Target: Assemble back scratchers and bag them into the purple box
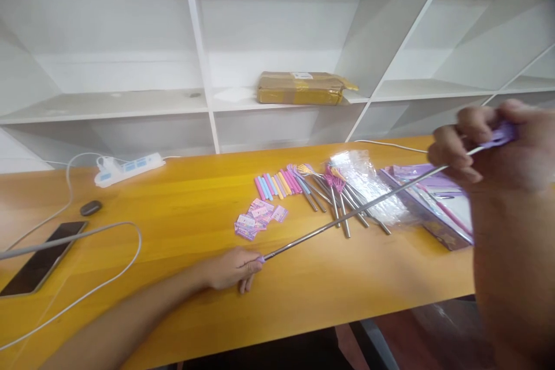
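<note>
Stretched between my hands is a telescopic back scratcher (313, 232) with a long, thin metal rod. My left hand (236, 269) is closed around its purple handle end, low over the table's front. Raised at the right, my right hand (498, 144) is closed around its purple head, mostly hidden by the fingers. Beyond the rod lie several other back scratchers (338, 199) with pink, yellow and purple claw heads and short metal rods. To their left is a row of coloured tubes (277, 184). Small printed cards (259, 218) are piled in front of those tubes.
Clear plastic bags (375, 191) lie beside an open purple box (451, 231) holding things at the right. On the left are a phone (43, 257), a small black object (91, 208), a white cable (125, 266) and a power strip (130, 169). A taped carton (303, 89) sits on the shelf.
</note>
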`<action>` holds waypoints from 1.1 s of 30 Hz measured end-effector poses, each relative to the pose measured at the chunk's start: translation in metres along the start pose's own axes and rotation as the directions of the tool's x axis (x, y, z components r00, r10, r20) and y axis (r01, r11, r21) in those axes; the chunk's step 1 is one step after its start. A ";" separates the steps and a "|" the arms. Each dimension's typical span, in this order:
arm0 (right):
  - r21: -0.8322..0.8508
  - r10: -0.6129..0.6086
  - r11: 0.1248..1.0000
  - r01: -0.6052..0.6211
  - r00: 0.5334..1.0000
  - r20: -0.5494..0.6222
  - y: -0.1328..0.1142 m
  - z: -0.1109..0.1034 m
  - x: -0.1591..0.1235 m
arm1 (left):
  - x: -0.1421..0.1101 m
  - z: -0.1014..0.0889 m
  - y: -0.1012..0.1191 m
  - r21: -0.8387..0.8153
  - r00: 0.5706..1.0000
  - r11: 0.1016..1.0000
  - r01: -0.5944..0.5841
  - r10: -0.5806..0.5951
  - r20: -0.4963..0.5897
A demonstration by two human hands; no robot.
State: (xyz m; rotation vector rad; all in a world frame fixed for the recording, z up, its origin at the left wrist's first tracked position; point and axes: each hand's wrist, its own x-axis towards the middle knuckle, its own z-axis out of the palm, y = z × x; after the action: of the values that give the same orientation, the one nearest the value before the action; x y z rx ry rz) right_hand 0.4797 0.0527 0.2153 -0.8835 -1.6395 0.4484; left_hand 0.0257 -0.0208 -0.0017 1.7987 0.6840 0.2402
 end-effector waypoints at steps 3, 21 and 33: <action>0.334 0.110 0.933 -0.135 0.990 0.093 -0.007 0.038 0.010 | -0.003 -0.001 0.001 0.014 1.000 1.000 -0.010 0.011 -0.015; 0.638 0.160 0.676 -0.369 0.918 0.362 0.040 0.168 -0.040 | -0.004 -0.001 0.001 -0.050 0.999 0.998 0.032 -0.033 -0.013; 0.589 0.125 0.731 -0.344 0.916 0.380 0.054 0.234 -0.092 | -0.011 -0.005 0.007 -0.012 0.998 1.000 0.011 -0.010 0.065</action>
State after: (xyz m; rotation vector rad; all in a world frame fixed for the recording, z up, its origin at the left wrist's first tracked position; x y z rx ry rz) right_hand 0.2790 0.0574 0.0540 -0.4963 -1.4843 1.3175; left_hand 0.0164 -0.0240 0.0087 1.7831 0.6444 0.1783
